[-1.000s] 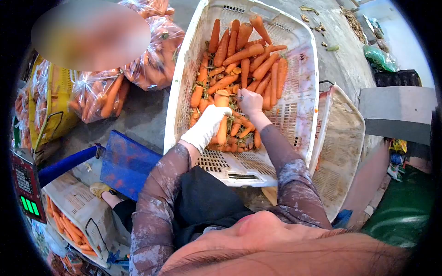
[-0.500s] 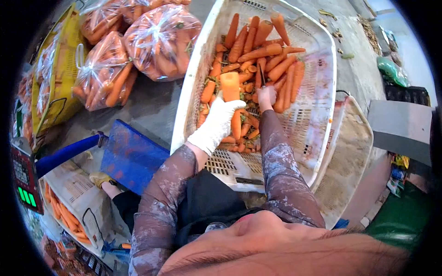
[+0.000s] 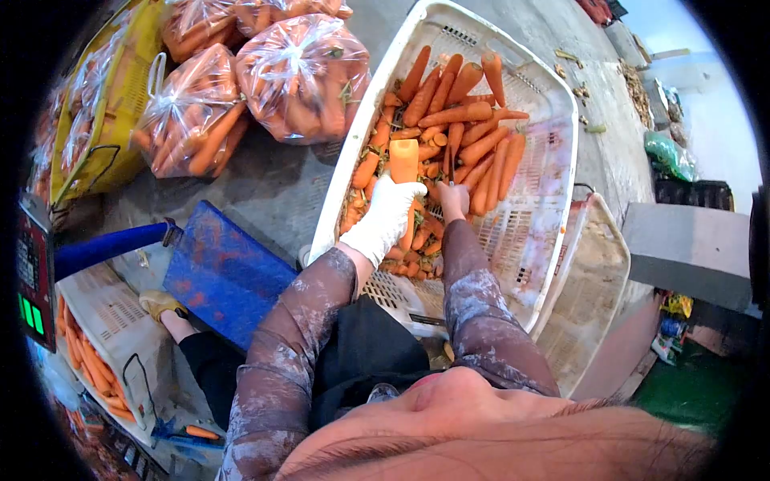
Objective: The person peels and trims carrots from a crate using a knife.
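Observation:
My left hand [image 3: 383,215], in a white glove, is wrapped round a thick carrot [image 3: 404,163] whose pale, flat cut end points away from me. Close beside it on the right, my bare right hand [image 3: 453,200] grips a knife [image 3: 451,164]; its narrow dark blade points away over the carrots. Both hands are above a white plastic crate [image 3: 553,200]. Whole carrots [image 3: 485,144] lie at its far and right parts. Cut carrot ends and small pieces [image 3: 413,263] fill the near left part, partly hidden by my hands.
Clear bags of carrots [image 3: 301,76] stand at the upper left, beside a yellow crate [image 3: 112,112]. A blue platform [image 3: 228,268] and a white crate with carrots [image 3: 120,321] are at lower left. Another crate [image 3: 589,276] sits right of the main one.
The view has shifted slightly. My right hand with the knife has come a little nearer to me. My left hand keeps its hold on the carrot.

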`<control>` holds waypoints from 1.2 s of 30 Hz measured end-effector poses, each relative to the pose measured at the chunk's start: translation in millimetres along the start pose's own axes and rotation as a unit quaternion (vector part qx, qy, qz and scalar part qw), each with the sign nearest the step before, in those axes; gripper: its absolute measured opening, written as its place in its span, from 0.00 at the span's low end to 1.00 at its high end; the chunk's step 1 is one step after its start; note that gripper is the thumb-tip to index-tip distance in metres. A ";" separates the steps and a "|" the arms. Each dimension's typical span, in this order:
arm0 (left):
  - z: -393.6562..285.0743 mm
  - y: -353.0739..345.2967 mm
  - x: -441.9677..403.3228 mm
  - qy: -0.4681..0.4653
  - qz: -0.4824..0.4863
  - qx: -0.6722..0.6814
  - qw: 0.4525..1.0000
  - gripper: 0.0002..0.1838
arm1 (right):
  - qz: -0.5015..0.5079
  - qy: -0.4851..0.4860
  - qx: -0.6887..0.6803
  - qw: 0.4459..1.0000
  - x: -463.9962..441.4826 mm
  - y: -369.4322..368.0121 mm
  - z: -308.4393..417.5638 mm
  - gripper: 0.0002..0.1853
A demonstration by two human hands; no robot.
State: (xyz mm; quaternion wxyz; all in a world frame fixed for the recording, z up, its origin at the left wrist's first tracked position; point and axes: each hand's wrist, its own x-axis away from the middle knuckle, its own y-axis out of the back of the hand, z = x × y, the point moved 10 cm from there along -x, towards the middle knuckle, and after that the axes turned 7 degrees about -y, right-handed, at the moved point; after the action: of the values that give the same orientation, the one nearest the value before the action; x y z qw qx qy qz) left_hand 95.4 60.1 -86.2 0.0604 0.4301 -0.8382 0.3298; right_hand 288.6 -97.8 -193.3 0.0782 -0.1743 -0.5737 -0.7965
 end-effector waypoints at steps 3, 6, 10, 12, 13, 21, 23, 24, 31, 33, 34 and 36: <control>5.7 4.1 1.0 0.037 -0.016 -0.009 0.999 0.22 | 0.063 0.003 -0.102 0.993 -10.1 -13.8 -14.3 0.26; -0.1 5.4 -1.6 0.004 -0.019 -0.035 0.999 0.21 | 0.324 -0.150 -0.336 0.871 37.0 -29.8 -22.2 0.16; -5.6 -20.6 7.4 0.025 0.074 -0.071 0.994 0.21 | 0.443 -0.267 -0.359 0.777 74.9 -2.5 -47.2 0.12; -18.5 -41.6 12.9 -0.022 0.178 -0.220 0.959 0.26 | 0.517 -0.214 -0.361 0.746 108.6 18.8 -37.9 0.15; -26.1 -53.6 15.8 -0.120 0.219 -0.281 0.927 0.27 | 0.573 -0.197 -0.373 0.703 134.6 30.9 -28.8 0.17; 18.4 -53.2 52.1 0.262 0.247 0.039 0.932 0.35 | 0.386 -0.081 -0.395 0.830 94.2 61.2 -7.2 0.18; 3.4 -50.9 46.4 0.253 0.173 0.082 0.948 0.36 | 0.095 0.200 -0.106 0.969 18.6 96.2 9.9 0.17; 4.5 -49.0 38.4 0.229 0.144 0.125 0.955 0.36 | -0.051 0.189 0.093 0.976 -20.7 98.0 3.7 0.17; -20.0 -62.0 30.8 0.194 0.213 0.347 0.892 0.48 | -0.180 0.114 0.149 0.966 -55.9 92.1 -8.1 0.15; -18.7 -62.8 32.1 0.208 0.210 0.337 0.894 0.48 | -0.166 0.075 0.147 0.972 -57.3 98.9 -19.0 0.17; -19.4 -64.5 32.5 0.213 0.211 0.332 0.894 0.48 | -0.163 0.076 0.152 0.972 -58.0 102.1 -20.5 0.20; -18.9 -60.7 31.3 0.189 0.186 0.303 0.915 0.48 | -0.154 0.081 0.152 0.973 -60.2 102.6 -19.4 0.20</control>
State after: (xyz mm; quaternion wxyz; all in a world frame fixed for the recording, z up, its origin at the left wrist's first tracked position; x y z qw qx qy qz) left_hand 118.7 25.2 -29.2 0.0223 0.1939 -0.7357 0.6486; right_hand 374.1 -154.4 -129.9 0.0265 -0.0050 -0.6999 -0.7137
